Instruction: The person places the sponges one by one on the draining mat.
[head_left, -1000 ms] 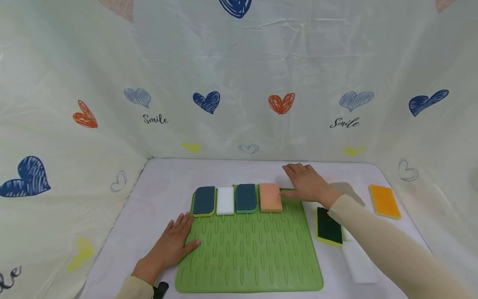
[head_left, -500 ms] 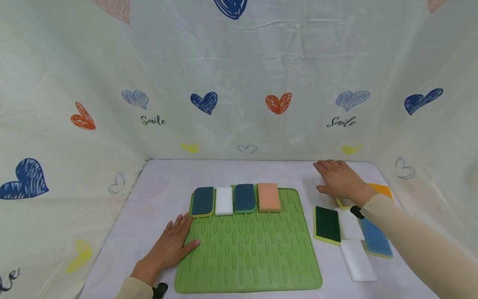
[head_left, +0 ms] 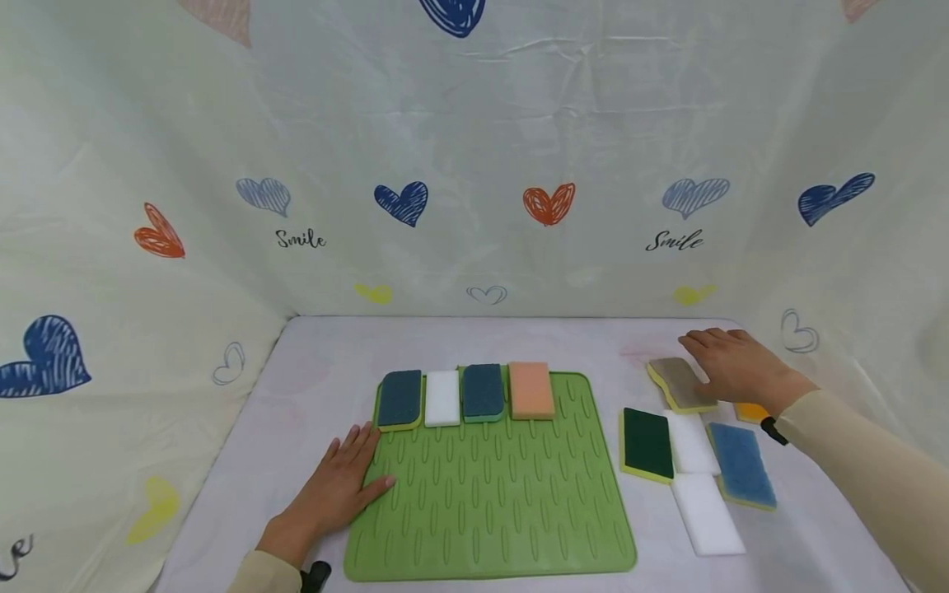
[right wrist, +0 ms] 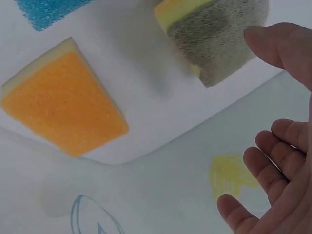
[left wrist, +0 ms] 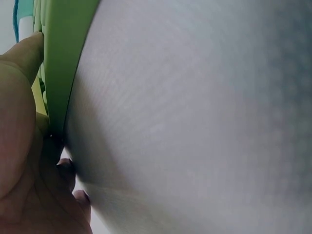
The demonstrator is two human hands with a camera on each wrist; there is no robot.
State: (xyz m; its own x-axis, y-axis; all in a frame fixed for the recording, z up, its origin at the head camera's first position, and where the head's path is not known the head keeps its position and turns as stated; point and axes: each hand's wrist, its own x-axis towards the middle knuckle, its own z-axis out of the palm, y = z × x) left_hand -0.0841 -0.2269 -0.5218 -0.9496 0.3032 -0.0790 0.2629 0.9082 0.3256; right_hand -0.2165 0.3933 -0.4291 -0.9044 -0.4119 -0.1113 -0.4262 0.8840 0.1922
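My left hand (head_left: 337, 486) rests with straight fingers on the left edge of a green ribbed mat (head_left: 489, 511). Along the mat's far edge lie a dark blue sponge (head_left: 400, 399), a white sponge (head_left: 442, 399), another dark blue sponge (head_left: 483, 390) and a peach sponge (head_left: 531, 390). At the far right, my right hand (head_left: 745, 368) hovers beside a grey-topped yellow sponge (head_left: 673, 379), its fingers spread and holding nothing. In the right wrist view the thumb overlaps that sponge's edge; touch cannot be told. An orange sponge (right wrist: 68, 105) lies close by, mostly hidden by the hand in the head view.
Right of the mat lie a dark green sponge (head_left: 647, 445), a white sponge (head_left: 693, 443), a light blue sponge (head_left: 741, 464) and a nearer white sponge (head_left: 708, 515). A curtain printed with hearts (head_left: 474, 247) hangs behind the table (head_left: 326, 346).
My right hand has moved right, from beside the peach sponge past the grey-topped sponge, uncovering it and the light blue one. My left hand has stayed on the mat's edge.
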